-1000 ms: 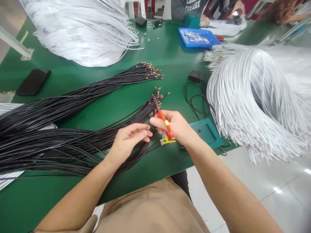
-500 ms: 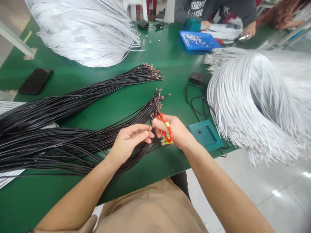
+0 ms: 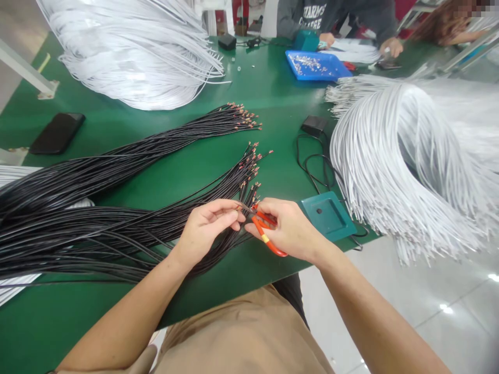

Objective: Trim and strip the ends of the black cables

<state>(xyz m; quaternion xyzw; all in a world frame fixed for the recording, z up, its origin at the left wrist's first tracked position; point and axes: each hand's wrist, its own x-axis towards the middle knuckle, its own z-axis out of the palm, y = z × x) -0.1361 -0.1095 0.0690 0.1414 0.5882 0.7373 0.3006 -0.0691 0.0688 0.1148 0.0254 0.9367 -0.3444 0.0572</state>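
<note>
My left hand [image 3: 205, 228] pinches a cable end between thumb and forefinger, with a bit of orange-red wire showing at the fingertips. Around the handles of red-handled scissors [image 3: 268, 240] my right hand [image 3: 294, 228] is closed. Their blades point left and reach the cable end at my left fingertips. Whether the blades touch the wire, I cannot tell. Under and beside my left hand lies a bundle of black cables [image 3: 136, 228], its stripped ends fanned out just beyond the scissors. A second black cable bundle [image 3: 148, 145] lies farther back.
White cable coils [image 3: 136, 57] stand at the back left, and a bent white bundle [image 3: 366, 150] hangs over the right edge. Near my right hand sits a green tray-like device [image 3: 331, 215]. A phone [image 3: 57, 133] lies left; across the table, a person works behind a blue tray [image 3: 317, 72].
My right hand has turned the scissors from pointing away to pointing left, bringing the blades to my left fingertips. My left hand has stayed nearly still.
</note>
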